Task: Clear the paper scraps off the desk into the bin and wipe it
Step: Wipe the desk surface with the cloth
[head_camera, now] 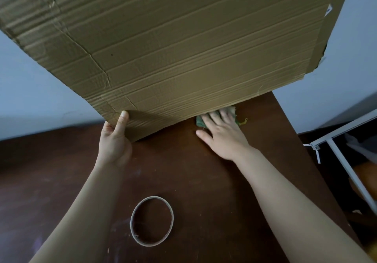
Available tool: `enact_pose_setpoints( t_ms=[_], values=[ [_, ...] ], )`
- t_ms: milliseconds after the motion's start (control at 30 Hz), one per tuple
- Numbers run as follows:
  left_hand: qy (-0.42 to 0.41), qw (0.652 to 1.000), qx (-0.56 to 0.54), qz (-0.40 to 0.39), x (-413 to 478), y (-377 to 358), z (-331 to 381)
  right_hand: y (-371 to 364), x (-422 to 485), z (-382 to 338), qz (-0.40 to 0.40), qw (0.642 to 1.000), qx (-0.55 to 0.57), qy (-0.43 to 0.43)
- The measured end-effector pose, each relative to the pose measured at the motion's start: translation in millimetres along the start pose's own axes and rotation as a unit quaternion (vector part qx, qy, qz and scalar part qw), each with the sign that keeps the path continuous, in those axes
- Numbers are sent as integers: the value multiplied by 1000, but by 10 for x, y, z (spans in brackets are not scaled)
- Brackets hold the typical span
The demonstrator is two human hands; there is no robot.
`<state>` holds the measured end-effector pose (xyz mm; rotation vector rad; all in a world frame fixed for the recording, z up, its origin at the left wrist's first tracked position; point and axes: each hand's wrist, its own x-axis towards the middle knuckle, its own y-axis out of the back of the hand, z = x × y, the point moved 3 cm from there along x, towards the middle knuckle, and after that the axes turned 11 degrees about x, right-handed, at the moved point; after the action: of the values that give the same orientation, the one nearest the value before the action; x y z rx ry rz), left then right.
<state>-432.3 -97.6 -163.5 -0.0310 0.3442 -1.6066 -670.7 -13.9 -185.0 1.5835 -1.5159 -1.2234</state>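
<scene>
Nearest you, an empty tape ring point(152, 243) lies flat on the dark desk point(193, 181), between your forearms and well short of the wiping. Lift it away when you work back this far, rather than wiping round it.

Your left hand point(114, 138) grips the near corner of the cardboard sheet point(173, 48), thumb laid up its face and fingers hidden behind, so the sheet stands tilted up from the desk. Hold that corner high enough that the edge does not drag on your knuckles.

Your right hand point(222, 134) lies flat, fingers straight and spread, pressing the green cloth point(200, 122) onto the desk right at the sheet's lower edge, with the fingertips reaching under it. Press through the palm and draw the cloth toward you in overlapping strokes, so anything under there comes out into view.

No paper scraps show on the bare wood, and what lies beneath the sheet is hidden. Off the desk's right edge stands a white frame point(346, 164); whether the bin is there cannot be told.
</scene>
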Motion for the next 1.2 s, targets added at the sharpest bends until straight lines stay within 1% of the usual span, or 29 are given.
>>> enact_pose_setpoints(
  t_ms=[67, 100, 167, 267, 367, 433, 533, 567, 633, 700, 767, 833, 900, 967, 1067, 1100, 1200],
  values=[
    [0, 1000, 4, 5, 6, -53, 25, -46, -256, 33, 18, 999, 8, 44],
    [1, 1000, 6, 8, 5, -71, 34, -50, -347, 87, 19, 999, 15, 46],
    [4, 1000, 14, 16, -3, -102, 40, 15, -363, 261, 16, 999, 26, 13],
    [12, 999, 34, 29, -43, -146, 21, 163, -101, 475, 31, 998, 0, -62],
    [18, 999, 37, 30, -77, -215, -7, 247, 223, 446, 5, 995, -18, -102],
    [24, 999, 33, 26, -82, -276, -29, 227, 258, 360, -7, 996, -16, -84],
    [29, 999, 18, 11, -54, -378, -71, 116, -54, 304, 15, 1000, 2, -2],
    [30, 999, 19, 10, -47, -397, -79, 81, -203, 333, 21, 1000, 9, 11],
    [30, 999, 28, 9, -29, -419, -90, 85, -378, 519, 29, 999, 15, -19],
    [30, 999, 42, 13, -23, -420, -93, 192, -352, 765, 42, 996, 4, -78],
    [32, 999, 41, 12, -22, -428, -99, 315, -176, 949, 52, 991, -12, -121],
    [35, 999, 35, 8, -33, -452, -109, 412, 64, 996, 39, 989, -11, -143],
    [36, 999, 32, 1, -52, -499, -127, 446, 219, 960, 16, 988, -3, -152],
    [39, 999, 28, -6, -76, -552, -141, 411, 193, 888, 11, 990, 0, -139],
    [37, 999, 29, -19, -70, -641, -156, 281, -112, 831, 61, 994, 15, -85],
    [35, 999, 33, -22, -62, -657, -154, 257, -216, 853, 71, 994, 19, -81],
    [23, 998, 48, -22, -14, -660, -135, 324, -237, 1047, 74, 989, 17, -128]
  ],
)
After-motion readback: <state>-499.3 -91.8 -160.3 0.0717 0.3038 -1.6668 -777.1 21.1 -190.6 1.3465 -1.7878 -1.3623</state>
